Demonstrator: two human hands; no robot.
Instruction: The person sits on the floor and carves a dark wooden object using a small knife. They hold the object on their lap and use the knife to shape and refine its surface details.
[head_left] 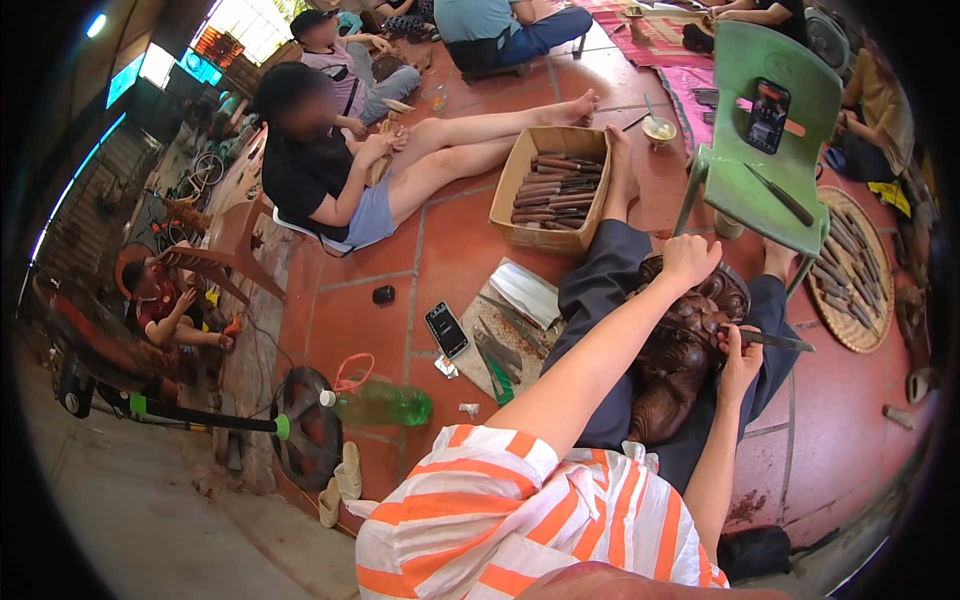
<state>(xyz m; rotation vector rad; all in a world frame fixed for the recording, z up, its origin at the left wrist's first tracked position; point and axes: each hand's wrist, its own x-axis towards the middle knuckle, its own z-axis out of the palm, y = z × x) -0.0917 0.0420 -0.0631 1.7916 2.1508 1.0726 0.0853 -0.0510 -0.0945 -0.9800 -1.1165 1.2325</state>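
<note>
Carving (672, 375) propped between legs (600, 290), slim tool (778, 340) in use-side hand.

Green bottle (385, 404) laid on tiled floor (340, 325). Phone (446, 330) set near board (522, 325) with blades (497, 352) on it. Cardboard box (540, 238) filled with brown-handled tools (560, 190). Left hand (690, 262) placed at carving's top, fingers curled; can't tell if anything is gripped. Right hand (740, 365) closed around slim tool, held at carving's right side. Green chair (742, 205) parked beyond. Round basket (858, 341) piled with more tools at far right.

A green bottle (385, 405) lies on the red floor (335, 325) near a phone (447, 330).
</note>
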